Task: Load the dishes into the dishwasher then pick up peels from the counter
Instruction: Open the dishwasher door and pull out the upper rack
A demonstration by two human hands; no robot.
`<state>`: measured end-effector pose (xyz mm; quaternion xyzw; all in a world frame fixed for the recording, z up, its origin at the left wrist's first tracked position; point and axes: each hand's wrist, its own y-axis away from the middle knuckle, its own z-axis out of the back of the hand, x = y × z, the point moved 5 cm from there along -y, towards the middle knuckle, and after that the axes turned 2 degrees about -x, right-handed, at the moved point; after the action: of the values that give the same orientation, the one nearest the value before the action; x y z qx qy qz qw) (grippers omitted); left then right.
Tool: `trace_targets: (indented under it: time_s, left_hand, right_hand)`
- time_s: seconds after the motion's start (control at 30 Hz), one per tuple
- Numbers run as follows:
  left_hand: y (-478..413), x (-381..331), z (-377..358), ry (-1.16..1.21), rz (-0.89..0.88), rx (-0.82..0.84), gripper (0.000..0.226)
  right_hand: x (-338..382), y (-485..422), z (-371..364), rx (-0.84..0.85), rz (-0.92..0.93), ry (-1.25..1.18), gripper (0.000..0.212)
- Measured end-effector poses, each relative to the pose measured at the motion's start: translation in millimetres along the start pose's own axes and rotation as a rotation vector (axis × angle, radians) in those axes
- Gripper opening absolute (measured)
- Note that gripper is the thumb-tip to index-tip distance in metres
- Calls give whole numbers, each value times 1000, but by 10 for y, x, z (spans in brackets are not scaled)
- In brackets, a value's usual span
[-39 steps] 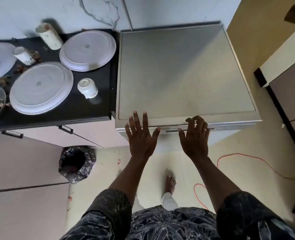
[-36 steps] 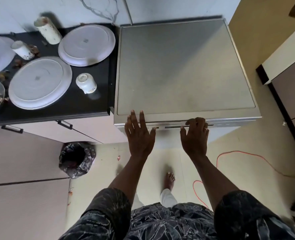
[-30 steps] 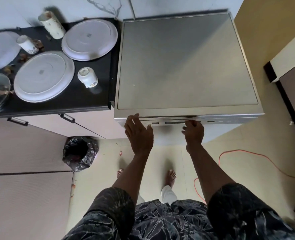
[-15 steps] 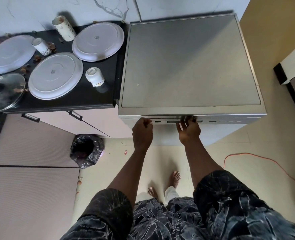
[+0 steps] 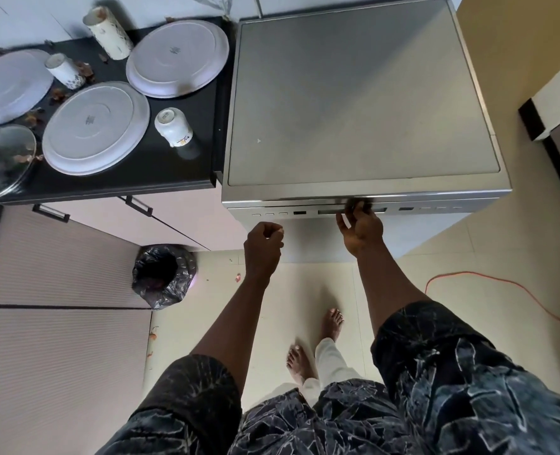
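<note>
At the front of the dishwasher (image 5: 360, 93), the right hand (image 5: 359, 228) reached up to the middle of the control strip (image 5: 305, 212). Its fingers (image 5: 354, 208) were hooked under the top lip of the dishwasher door (image 5: 311, 238) and the thumb was spread out to the side. The fingertips were hidden under the lip. Whether the door had begun to come away from the dishwasher could not be told.

The left hand (image 5: 262, 244) hung in front of the door, below the left end of the strip. It was curled into a loose fist with nothing in it. Whether it touched the door could not be told.

The dishes waited on the black counter (image 5: 124, 175) that butted against the dishwasher's left side. A white plate (image 5: 177, 57) lay upside down nearest the dishwasher. An overturned cup (image 5: 173, 126) stood in front of that plate, close to the dishwasher's front left corner. A second upturned plate (image 5: 96, 128) lay further left, and a third plate (image 5: 9, 87) lay further still. A tall mug (image 5: 109, 32) and a small cup (image 5: 65, 70) stood towards the wall. A glass lid (image 5: 1, 160) sat at the far end from the dishwasher.

Brown peels (image 5: 32, 118) were scattered among those farther dishes. On the floor, a black bin bag (image 5: 163, 274) stood open to the left of the dishwasher, and an orange cable (image 5: 469, 277) trailed on the floor in front of its right side.
</note>
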<state>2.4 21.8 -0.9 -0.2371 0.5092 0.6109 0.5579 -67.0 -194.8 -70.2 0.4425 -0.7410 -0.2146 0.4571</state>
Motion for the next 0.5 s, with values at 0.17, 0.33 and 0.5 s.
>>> trace_targets:
  time_s: [0.17, 0.33, 0.5]
  left_hand:
    - [-88, -113, -53, -469, -362, 20, 17]
    - [-116, -335, -177, -887, -853, 53, 48]
    - [-162, -292, -275, -1028, -906, 97, 59]
  right_hand:
    - [34, -26, -2, 18, 30, 51, 22]
    - [24, -64, -1, 22, 58, 70, 20]
    - [7, -114, 17, 10, 77, 61, 23]
